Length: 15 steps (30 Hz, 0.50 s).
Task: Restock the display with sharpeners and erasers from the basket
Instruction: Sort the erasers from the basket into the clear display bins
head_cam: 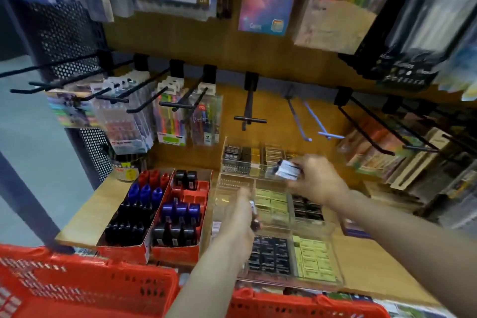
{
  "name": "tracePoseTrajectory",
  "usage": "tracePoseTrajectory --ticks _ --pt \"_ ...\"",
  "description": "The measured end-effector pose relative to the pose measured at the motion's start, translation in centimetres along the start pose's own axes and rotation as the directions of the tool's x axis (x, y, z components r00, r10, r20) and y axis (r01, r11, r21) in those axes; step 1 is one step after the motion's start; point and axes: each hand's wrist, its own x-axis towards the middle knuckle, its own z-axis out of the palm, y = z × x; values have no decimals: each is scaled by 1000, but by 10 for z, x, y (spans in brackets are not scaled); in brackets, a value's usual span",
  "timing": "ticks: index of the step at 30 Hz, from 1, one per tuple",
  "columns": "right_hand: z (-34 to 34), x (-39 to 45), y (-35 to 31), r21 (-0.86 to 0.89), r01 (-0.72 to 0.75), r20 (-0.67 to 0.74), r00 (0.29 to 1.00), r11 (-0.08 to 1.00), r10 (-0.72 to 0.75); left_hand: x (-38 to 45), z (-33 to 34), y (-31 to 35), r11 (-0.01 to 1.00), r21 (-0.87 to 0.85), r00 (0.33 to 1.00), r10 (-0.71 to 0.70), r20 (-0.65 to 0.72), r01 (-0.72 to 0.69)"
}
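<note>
Above the clear plastic tiered display tray, the right hand holds a small white-and-blue wrapped eraser pack; its grip is closed around the pack, with thumb and fingers pinching the sides, over the top tier of the tray. Lower, the left hand reaches over the middle tier and its grip is curled around a small dark object with a white end; the blur does not let me tell what the object is. Black erasers and pale yellow erasers fill the front compartments of the tray, side by side. Left of the tray, two red cardboard boxes stand on the wooden shelf with blue, black and red sharpeners in rows. At the bottom edge, the red plastic basket sits close below the shelf. Pen packs hang on black hooks behind.
</note>
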Motion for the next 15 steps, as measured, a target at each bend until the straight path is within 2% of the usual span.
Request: tracePoseTrajectory --ticks 3,7,9,12,15 --pt "6 50 11 -27 -79 66 995 997 80 14 1 0 993 -81 996 -77 41 80" --pt "19 97 14 -98 -37 125 991 995 49 26 2 0 1000 10 981 -30 191 29" --pt "27 112 16 -142 -34 146 988 989 55 29 3 -4 1000 1 971 -13 239 13" --pt "42 125 23 -127 -53 160 984 991 73 34 2 -12 999 -37 973 5 232 3" --pt "54 137 30 -53 -72 106 991 996 77 35 -2 -16 999 -37 980 31 197 -24"
